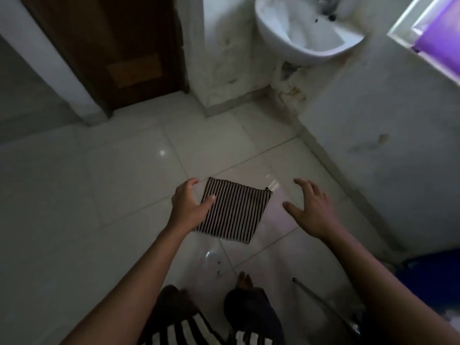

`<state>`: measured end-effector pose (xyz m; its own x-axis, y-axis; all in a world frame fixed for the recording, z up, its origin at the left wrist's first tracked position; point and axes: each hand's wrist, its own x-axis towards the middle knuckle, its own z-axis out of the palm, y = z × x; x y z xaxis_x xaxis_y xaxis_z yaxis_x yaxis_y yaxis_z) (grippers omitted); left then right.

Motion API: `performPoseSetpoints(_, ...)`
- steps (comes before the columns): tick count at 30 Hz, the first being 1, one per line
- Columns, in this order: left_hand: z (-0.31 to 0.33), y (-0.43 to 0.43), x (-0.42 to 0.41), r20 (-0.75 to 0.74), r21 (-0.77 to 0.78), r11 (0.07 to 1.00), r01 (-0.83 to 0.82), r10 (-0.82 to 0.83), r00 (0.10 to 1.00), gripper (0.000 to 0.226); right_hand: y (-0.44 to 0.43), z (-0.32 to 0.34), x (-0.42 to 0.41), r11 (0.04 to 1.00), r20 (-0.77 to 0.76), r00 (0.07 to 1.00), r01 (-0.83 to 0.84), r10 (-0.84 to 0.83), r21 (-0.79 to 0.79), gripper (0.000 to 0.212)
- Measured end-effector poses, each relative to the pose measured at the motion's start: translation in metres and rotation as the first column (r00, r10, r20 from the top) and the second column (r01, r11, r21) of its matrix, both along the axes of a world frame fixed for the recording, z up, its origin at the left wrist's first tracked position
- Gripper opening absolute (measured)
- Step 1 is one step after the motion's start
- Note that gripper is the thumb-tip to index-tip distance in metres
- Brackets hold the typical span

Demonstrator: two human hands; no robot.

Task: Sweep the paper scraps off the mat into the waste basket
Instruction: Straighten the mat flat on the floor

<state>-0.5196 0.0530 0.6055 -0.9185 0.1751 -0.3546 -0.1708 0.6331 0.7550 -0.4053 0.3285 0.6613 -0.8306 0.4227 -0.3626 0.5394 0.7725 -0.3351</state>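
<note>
Between the two hands, on the pale tiled floor (119, 185), lies a small mat (235, 211) with black and white stripes. It lies flat and skewed to the tile joints, one corner pointing away from the person toward the wall and the opposite corner toward the feet. It is nearly square, so no long axis stands out; its stripes run from the near edge to the far edge, leaning slightly to the right. No paper scraps can be made out on the mat in the dim, blurred picture.

The left hand (190, 204) is at the mat's left edge, fingers loosely curled and thumb (207, 200) lying over the striped cloth; whether it presses on the mat or only hovers above it cannot be told. The right hand (310, 207) is to the right of the mat, clear of it, palm down with fingers spread wide and holding nothing.

Behind the hands, close to the person, bare toes (245, 280) show above dark trouser legs. Near the right forearm a thin metal rod (323, 305) lies across the floor, and a blue container (433, 277) sits at the right edge, partly cut off. Beyond the hands, a white sink (306, 28) hangs on a stained wall, with a dark wooden door (119, 46) farther left.
</note>
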Motion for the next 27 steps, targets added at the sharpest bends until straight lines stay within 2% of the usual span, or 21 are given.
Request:
performPoseSetpoints(6,-0.115,0.003,0.017,0.124,-0.107,0.993,-0.046,0.059,0.991,0.067,0.017,-0.13,-0.02,0.996,0.134,0.991,0.011,0.001,-0.093,0.069)
performPoseSetpoints(14,-0.371,0.027,-0.007,0.268,-0.115,0.992,-0.043,0.073,0.961,0.063,0.032,-0.41,-0.067,0.933,0.205,0.962,0.235,-0.182,-0.274,0.068)
performPoseSetpoints(18,-0.518,0.053,-0.041,0.223,-0.097,0.995,0.001,0.021,0.975,0.061,0.044,-0.568,-0.098,0.879,0.226,0.935,0.337,-0.272,-0.338,0.069)
performPoseSetpoints(22,-0.651,0.074,-0.064,0.151,-0.161,0.986,0.039,-0.015,0.988,0.062,0.045,-0.693,-0.115,0.85,0.238,0.882,0.461,-0.406,-0.256,0.068)
performPoseSetpoints(24,-0.708,0.077,-0.072,0.112,-0.21,0.966,0.151,-0.13,0.985,0.064,0.049,-0.742,-0.122,0.793,0.194,0.823,0.567,-0.534,-0.223,0.072)
performPoseSetpoints(27,-0.767,0.073,-0.073,0.161,-0.363,0.878,0.311,-0.27,0.949,0.069,0.055,-0.794,-0.119,0.621,0.16,0.674,0.731,-0.721,-0.283,0.078)
